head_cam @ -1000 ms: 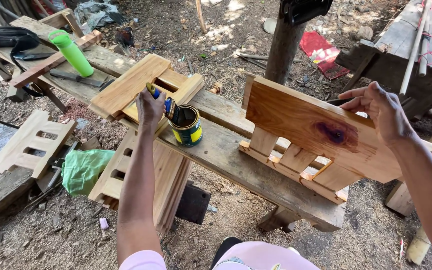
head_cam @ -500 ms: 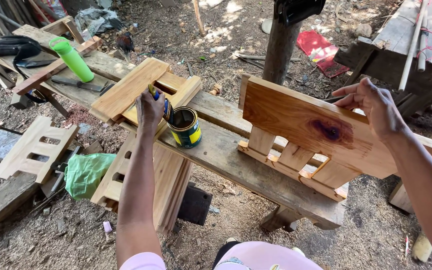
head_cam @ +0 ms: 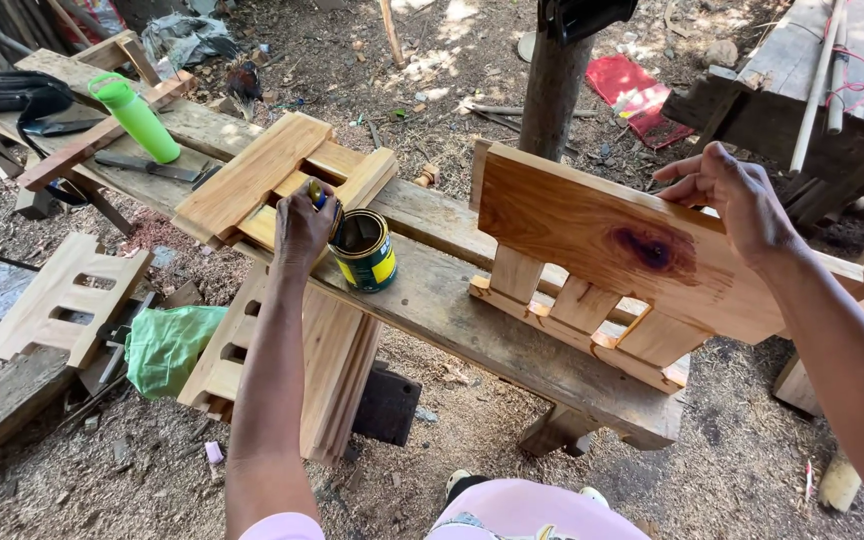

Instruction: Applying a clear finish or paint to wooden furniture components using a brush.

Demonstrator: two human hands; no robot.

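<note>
The left grip (head_cam: pixel 304 228) is clamped on a blue-handled brush (head_cam: pixel 318 192), apparently dipping into the tin (head_cam: pixel 364 250) just beside it. The right grip (head_cam: pixel 737 205) clasps the upright wooden panel (head_cam: pixel 592 240) on the table (head_cam: pixel 452 310).

I see a long, weathered plank tabletop (head_cam: pixel 472 320) running diagonally over a sawdust-strewn dirt floor (head_cam: pixel 102 470). Landmark: the open tin can (head_cam: pixel 364 250) standing on it. Just left of the can lies a pale slotted wooden panel (head_cam: pixel 262 172). Right of the can, a glossy varnished panel (head_cam: pixel 592 245) stands tilted on edge. Far left of the can stands a green bottle (head_cam: pixel 138 117), with a dark flat tool (head_cam: pixel 147 165) beside it.
</note>
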